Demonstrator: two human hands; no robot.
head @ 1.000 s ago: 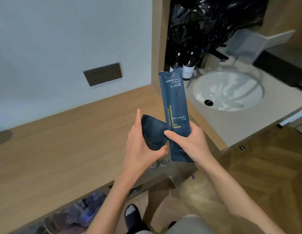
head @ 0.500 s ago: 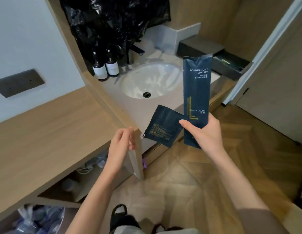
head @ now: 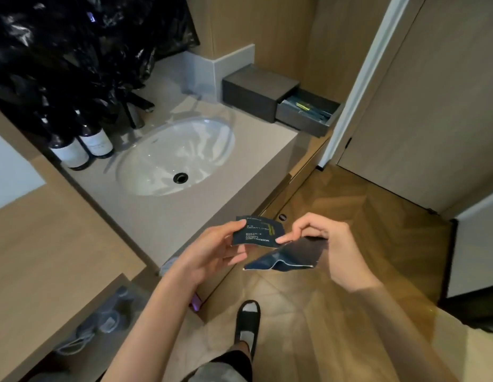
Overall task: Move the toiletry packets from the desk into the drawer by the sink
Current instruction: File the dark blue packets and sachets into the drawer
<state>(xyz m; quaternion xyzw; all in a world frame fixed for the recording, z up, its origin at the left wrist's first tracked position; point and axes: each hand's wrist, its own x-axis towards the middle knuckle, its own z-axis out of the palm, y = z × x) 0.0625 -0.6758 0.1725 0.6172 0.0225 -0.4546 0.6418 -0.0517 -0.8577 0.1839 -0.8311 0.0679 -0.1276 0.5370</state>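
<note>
Looking down from head height, a slippered foot (head: 248,321) stands on wood flooring (head: 350,216), and two bare forearms reach forward over it. Closest to the viewer, the left hand (head: 212,255) grips a small dark blue packet (head: 257,234) between thumb and fingertips, printed side up with its lettering upside down to the viewer, probably so the label can be checked. The right hand (head: 328,244) touches that packet's right edge with a fingertip while its curled fingers pinch a second, longer packet (head: 286,257), which hangs flat and foreshortened below the first; exactly how the fingers clamp it is hidden beneath the hand. Both packets are held in mid-air in front of the vanity, off the desk (head: 33,244) at lower left, seemingly being sorted before going into storage. Beyond the hands, a beige counter (head: 162,216) holds a white oval sink (head: 173,155). Two dark bottles (head: 82,147) stand at the sink's left, under a crumpled black plastic bag (head: 74,51). Farthest away, at the counter's back right corner, a dark grey box has its drawer (head: 306,121) pulled open toward a pale door (head: 419,106); similar blue packets already lie inside. The drawer is well apart from the hands, so the carry across remains to be done.
</note>
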